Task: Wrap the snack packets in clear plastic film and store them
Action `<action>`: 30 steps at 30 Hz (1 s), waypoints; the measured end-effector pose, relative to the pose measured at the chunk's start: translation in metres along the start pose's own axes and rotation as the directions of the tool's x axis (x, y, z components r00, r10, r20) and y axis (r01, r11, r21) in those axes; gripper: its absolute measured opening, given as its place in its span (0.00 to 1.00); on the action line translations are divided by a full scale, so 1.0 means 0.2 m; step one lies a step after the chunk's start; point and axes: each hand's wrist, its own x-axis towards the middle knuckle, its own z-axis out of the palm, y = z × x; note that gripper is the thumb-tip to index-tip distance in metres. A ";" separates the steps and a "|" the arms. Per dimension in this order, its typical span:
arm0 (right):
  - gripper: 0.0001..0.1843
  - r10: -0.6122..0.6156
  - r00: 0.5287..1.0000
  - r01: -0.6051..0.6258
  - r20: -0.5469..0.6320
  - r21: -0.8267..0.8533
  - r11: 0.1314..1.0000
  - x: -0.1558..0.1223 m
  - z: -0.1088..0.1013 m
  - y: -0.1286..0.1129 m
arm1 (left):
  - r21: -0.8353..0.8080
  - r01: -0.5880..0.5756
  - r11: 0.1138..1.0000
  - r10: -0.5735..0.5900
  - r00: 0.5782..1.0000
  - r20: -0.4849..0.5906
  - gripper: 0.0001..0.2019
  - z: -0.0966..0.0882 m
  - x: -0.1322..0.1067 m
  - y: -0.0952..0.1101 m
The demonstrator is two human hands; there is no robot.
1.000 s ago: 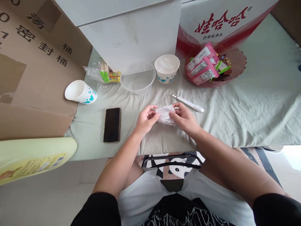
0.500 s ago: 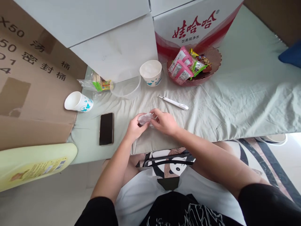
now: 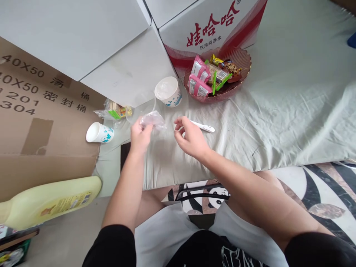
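Observation:
My left hand (image 3: 141,137) pinches a crumpled, see-through plastic wrapper (image 3: 154,119) between thumb and fingers. The wrapper hangs over the cloth, in front of a clear plastic tub (image 3: 152,102). To the right, my right hand (image 3: 191,138) is apart from the wrapper, with curled fingers spread and nothing visible in them. Just behind it lies a white, slim pen-like tool (image 3: 205,127), its left end covered by my fingers. My left forearm hides most of a dark phone (image 3: 125,152).
A paper cup (image 3: 172,97) stands behind my hands, and another cup (image 3: 100,133) lies tipped at left. A pink glass bowl (image 3: 241,70) holds packaged snacks. Cartons (image 3: 116,66) wall the back; a brown box (image 3: 69,133) and a yellow bottle (image 3: 55,200) bound the left.
My hands have moved apart. My left hand has carried the wrapper left and toward the tub; my right hand has let go of it. The view has shifted too.

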 end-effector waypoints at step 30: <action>0.09 0.077 0.995 -0.055 -0.059 0.312 0.949 0.00 -0.03 -0.08 | 0.672 -0.418 0.611 -0.265 0.692 0.671 0.09 0.44 0.80 0.33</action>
